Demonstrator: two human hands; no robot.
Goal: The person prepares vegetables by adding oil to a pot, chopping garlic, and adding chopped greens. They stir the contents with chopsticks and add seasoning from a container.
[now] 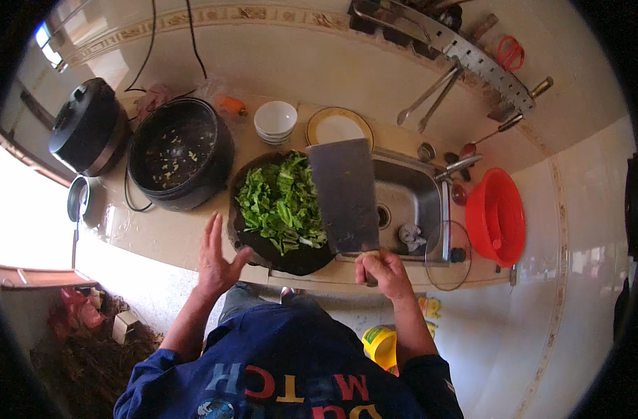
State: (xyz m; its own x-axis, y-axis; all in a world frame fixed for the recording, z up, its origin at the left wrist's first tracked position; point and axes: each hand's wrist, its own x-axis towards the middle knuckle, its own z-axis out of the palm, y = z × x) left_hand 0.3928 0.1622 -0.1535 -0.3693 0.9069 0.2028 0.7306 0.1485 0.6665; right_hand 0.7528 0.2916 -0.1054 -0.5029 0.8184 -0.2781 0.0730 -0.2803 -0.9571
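My right hand grips the handle of a broad cleaver, its blade raised over the left part of the sink. Chopped leafy greens lie heaped on a dark round chopping board, and the blade hides their right edge. My left hand is empty, with fingers spread, just left of the board. To its upper left stands a black electric pan with small pale chopped bits on its bottom.
White bowls are stacked beside a gold-rimmed plate. Right of the board is a steel sink, with a glass lid overlapping its corner and a red basin beyond. A dark lidded cooker stands far left; utensils hang from a wall rack.
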